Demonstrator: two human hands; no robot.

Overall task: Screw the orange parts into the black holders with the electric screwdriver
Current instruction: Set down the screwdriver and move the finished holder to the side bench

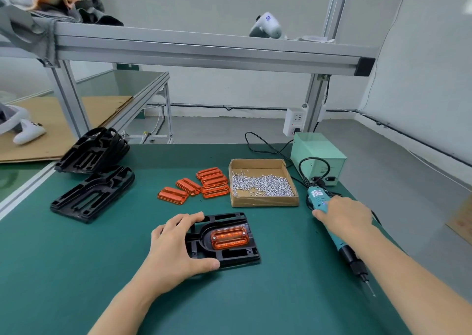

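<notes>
Fingers and thumb of the left hand [176, 245] were spread across the left edge of a black holder [224, 240], gripping it flat on the green mat [76, 271] at centre. An orange part [229, 238], translucent and ribbed, sat in the holder's recess with a screw head showing at each upper corner. The right hand [344, 213] lay over the teal screwdriver [339, 235], fingers curled round its body; the tool rested on the mat, bit pointing toward the person. Behind lay loose orange parts [201, 185], a cardboard box [263, 199] of screws [260, 185], spare holders [93, 194] at left and a pale green power unit [318, 156].
</notes>
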